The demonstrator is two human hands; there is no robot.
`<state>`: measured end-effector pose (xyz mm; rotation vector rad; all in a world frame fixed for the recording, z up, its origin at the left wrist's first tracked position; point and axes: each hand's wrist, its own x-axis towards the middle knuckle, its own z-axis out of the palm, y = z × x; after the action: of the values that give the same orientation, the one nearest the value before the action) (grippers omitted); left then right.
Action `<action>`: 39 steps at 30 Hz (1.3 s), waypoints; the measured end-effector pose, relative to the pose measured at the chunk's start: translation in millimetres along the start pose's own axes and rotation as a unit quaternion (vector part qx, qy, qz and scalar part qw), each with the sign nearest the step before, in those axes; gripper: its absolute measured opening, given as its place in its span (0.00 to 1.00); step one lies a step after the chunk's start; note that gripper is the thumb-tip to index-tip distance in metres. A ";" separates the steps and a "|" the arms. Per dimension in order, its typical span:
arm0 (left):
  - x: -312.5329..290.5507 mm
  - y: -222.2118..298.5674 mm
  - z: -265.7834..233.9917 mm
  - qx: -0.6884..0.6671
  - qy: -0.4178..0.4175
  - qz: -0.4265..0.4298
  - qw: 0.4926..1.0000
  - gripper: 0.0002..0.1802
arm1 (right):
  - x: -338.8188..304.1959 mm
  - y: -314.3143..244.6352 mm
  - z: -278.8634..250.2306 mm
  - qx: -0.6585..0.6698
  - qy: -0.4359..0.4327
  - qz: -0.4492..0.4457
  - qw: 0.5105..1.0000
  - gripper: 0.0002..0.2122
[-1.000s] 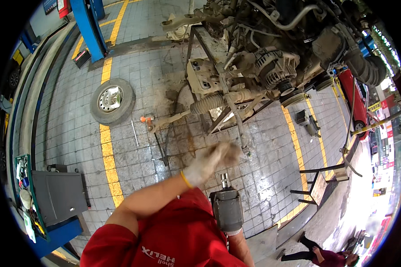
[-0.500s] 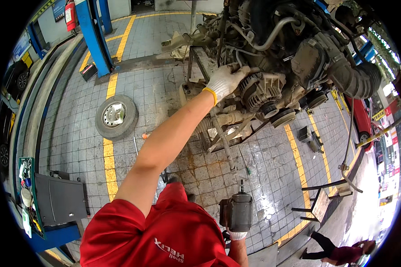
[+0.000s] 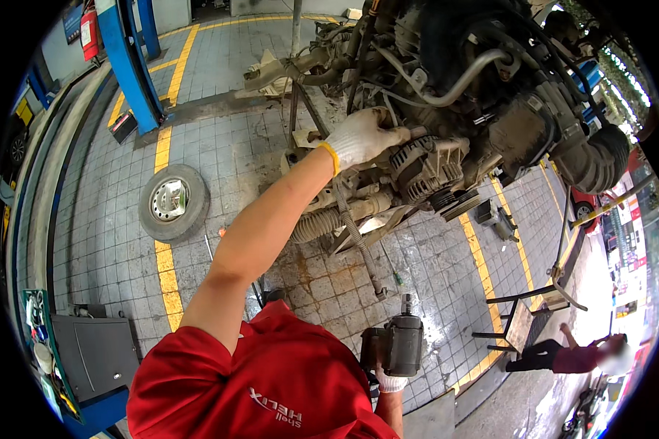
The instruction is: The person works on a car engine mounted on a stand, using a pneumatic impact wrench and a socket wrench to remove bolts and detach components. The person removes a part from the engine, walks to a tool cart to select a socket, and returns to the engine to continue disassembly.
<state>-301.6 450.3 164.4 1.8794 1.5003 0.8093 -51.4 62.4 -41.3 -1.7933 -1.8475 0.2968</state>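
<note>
My left hand [image 3: 360, 139], in a white knit glove with a yellow cuff, reaches up to the engine [image 3: 516, 88] beside the alternator [image 3: 428, 168]. Its fingers are curled in next to a short round metal piece [image 3: 418, 132] at the alternator's upper left, and what they grip is hidden. Low in front of me, my right hand [image 3: 392, 382], also gloved in white, holds a dark impact wrench [image 3: 405, 344]. A socket [image 3: 407, 303] on the wrench's nose points away from me, apart from the engine.
A ribbed hose [image 3: 359, 234] hangs below the engine. On the tiled floor lies a wheel [image 3: 193, 219] to the left. A tool cart [image 3: 95, 351] stands at lower left, a blue lift post [image 3: 128, 66] behind. At right are a chair [image 3: 518, 325] and another person [image 3: 567, 358].
My view has shifted a little, moving the engine and floor in the picture. My left hand stays by the alternator, and the impact wrench remains in my right. The other person's pose has changed.
</note>
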 end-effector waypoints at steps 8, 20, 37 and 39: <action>45.2 -21.7 0.0 -0.247 -0.160 0.053 0.954 0.31 | 21.7 -19.9 10.7 -0.002 -0.007 -0.024 1.000 0.22; 36.3 -34.1 -37.4 -0.136 -0.143 0.128 0.972 0.49 | 26.9 -28.6 9.4 0.075 -0.029 0.107 0.991 0.31; 53.4 -46.6 -41.0 -0.069 -0.194 0.209 0.956 0.55 | 43.8 -65.1 21.5 0.033 -0.074 0.143 0.986 0.26; 43.1 -35.9 -52.6 -0.060 -0.243 0.158 0.955 0.54 | 62.2 -79.9 16.2 -0.019 -0.089 0.060 0.994 0.26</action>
<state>-356.4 503.2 174.5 2.0618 0.8467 0.5027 -126.0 119.3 0.2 -1.9627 -1.8780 0.4837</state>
